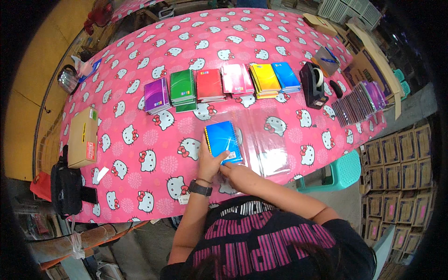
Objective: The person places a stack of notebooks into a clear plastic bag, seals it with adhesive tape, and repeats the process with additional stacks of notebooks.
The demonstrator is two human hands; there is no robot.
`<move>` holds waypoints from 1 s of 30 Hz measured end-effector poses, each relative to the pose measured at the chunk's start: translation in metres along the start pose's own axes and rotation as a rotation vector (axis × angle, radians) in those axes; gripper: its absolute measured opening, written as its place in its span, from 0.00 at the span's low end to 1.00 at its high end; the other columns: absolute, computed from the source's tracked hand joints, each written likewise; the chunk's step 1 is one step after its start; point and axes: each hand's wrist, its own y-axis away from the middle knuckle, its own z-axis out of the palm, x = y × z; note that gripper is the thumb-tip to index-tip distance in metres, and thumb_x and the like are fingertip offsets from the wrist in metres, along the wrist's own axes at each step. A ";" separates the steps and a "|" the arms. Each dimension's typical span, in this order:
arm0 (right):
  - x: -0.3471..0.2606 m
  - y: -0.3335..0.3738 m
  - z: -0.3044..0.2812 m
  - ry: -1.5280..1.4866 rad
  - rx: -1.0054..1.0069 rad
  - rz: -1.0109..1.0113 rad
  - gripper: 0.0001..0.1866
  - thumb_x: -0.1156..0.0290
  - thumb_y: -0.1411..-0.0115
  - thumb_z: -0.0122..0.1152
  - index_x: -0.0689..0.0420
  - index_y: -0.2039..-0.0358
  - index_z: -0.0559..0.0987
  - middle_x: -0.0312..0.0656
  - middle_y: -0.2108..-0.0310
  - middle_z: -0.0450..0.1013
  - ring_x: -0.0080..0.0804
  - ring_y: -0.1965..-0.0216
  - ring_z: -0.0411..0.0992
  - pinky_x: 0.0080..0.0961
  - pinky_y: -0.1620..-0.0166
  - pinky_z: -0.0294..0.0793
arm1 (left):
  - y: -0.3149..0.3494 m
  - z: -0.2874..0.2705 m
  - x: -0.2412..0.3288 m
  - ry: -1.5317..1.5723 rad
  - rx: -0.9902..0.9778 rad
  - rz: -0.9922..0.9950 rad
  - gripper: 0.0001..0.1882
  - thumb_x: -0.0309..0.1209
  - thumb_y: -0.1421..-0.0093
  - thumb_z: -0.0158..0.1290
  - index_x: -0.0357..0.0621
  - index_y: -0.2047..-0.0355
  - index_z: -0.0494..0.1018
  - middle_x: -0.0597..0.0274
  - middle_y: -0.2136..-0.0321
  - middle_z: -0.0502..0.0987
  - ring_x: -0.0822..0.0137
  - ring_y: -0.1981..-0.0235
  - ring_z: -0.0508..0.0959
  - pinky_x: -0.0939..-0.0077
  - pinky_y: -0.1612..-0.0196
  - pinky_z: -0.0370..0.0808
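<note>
Blue glossy card fronts the bundle of spiral-bound notebooks (pixel 222 135) at the clock's centre, above the pink cat-print tablecloth (pixel 158 200). Yellow rings along its 9 o'clock edge and blue rings along its 3 o'clock edge suggest notebooks stacked with spines opposed. The left hand (pixel 212 161) pinches it, thumb across the cover, fingers at the side and underneath. The right hand (pixel 234 172) meets the lower edge near 6 o'clock; its fingertips are hidden, so I cannot tell whether they grip.

If the left thumb eased, the slick covers could slide apart and the bundle fan out. The wire rings might also snag the thin, clear plastic bags (pixel 268 156) at 3 o'clock, creasing or tearing them.

Counted: two hands; one bundle, at least two notebooks by its rings; six notebook stacks, running from 10 to nearly 2 o'clock: purple (pixel 155 94), green (pixel 182 85), red (pixel 209 84), pink (pixel 236 77), yellow (pixel 265 78) and blue (pixel 285 75). Copies per stack cannot be counted surely, nor can the overlapping bags. One black tape dispenser (pixel 310 88) stands at 2 o'clock; one brown cardboard box (pixel 80 144) lies at 9.
</note>
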 end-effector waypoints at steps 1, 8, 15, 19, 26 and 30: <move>0.008 0.003 -0.011 -0.138 -0.024 -0.100 0.15 0.77 0.50 0.56 0.63 0.59 0.73 0.49 0.67 0.72 0.41 0.64 0.74 0.35 0.65 0.74 | 0.003 -0.001 -0.005 -0.030 0.027 0.041 0.44 0.30 0.56 0.64 0.36 0.41 0.53 0.47 0.54 0.69 0.56 0.54 0.72 0.64 0.52 0.70; 0.031 -0.073 -0.093 0.277 0.393 0.342 0.29 0.53 0.54 0.65 0.59 0.57 0.73 0.49 0.73 0.75 0.39 0.69 0.76 0.31 0.67 0.74 | 0.014 -0.004 -0.016 -0.182 0.039 0.003 0.44 0.32 0.48 0.58 0.37 0.37 0.44 0.46 0.49 0.65 0.57 0.50 0.69 0.66 0.48 0.67; 0.097 -0.167 -0.091 -0.189 0.406 0.247 0.26 0.65 0.50 0.60 0.59 0.50 0.69 0.53 0.60 0.73 0.48 0.58 0.73 0.37 0.55 0.71 | 0.007 0.001 -0.011 -0.112 -0.055 -0.080 0.48 0.36 0.48 0.58 0.39 0.36 0.39 0.40 0.46 0.61 0.48 0.45 0.60 0.59 0.40 0.53; 0.070 -0.101 -0.079 0.171 0.354 -0.050 0.26 0.67 0.48 0.58 0.58 0.48 0.67 0.52 0.48 0.65 0.47 0.44 0.61 0.38 0.45 0.62 | 0.014 -0.006 -0.021 -0.266 0.009 -0.071 0.43 0.39 0.46 0.56 0.37 0.38 0.45 0.41 0.46 0.61 0.47 0.44 0.59 0.57 0.41 0.53; 0.069 -0.025 -0.030 0.407 0.264 -0.086 0.37 0.60 0.50 0.59 0.56 0.41 0.59 0.49 0.37 0.50 0.54 0.38 0.48 0.46 0.40 0.52 | 0.021 -0.003 -0.009 0.089 0.177 -0.157 0.23 0.36 0.34 0.36 0.30 0.47 0.64 0.43 0.56 0.72 0.53 0.54 0.72 0.68 0.49 0.65; 0.082 -0.021 -0.028 0.084 0.406 0.033 0.41 0.62 0.51 0.59 0.58 0.38 0.55 0.60 0.40 0.53 0.57 0.38 0.50 0.45 0.39 0.51 | 0.022 0.000 -0.006 -0.251 0.119 -0.149 0.22 0.34 0.35 0.39 0.30 0.46 0.63 0.46 0.53 0.71 0.58 0.52 0.71 0.70 0.48 0.65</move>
